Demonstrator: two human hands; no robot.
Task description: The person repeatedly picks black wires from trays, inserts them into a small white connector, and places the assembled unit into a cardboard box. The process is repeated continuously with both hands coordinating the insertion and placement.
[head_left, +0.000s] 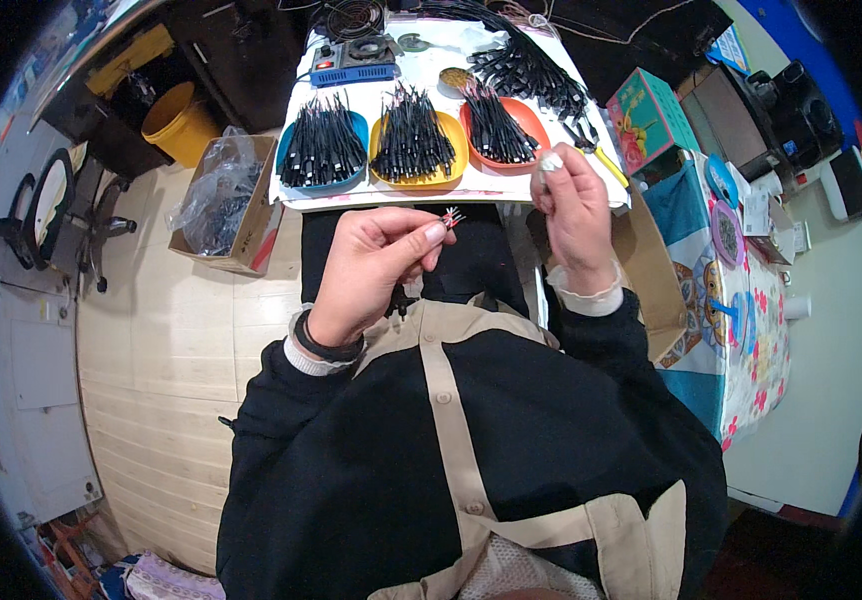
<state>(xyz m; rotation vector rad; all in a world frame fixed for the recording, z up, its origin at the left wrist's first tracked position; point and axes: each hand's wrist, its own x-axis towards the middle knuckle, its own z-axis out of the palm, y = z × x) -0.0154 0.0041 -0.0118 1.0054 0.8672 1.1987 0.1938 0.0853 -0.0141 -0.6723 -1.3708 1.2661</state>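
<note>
In the head view, the person's left hand (379,255) has its grip closed in a pinch of thumb and forefinger on a short cable (452,216), whose thin red and whitish wire ends fan out past the fingertips, in front of the lap and short of the desk (423,72). The right hand (578,225) is raised apart from it, fingers bent in toward a small whitish piece (551,161) at their tips; whether that grip is shut on it or the fingers wear it, I cannot tell. On the desk, black cables (323,150) lie heaped in a blue tray (325,186), with further heaps in the yellow tray (458,140) and the orange tray (528,116); yellow-handled pliers (611,168) lie at the right edge. The step in hand looks like handling the wire ends of one cable. The next move seems to call for a steady left pinch, strands kept spread apart, and a light, careful touch from the right fingers.
</note>
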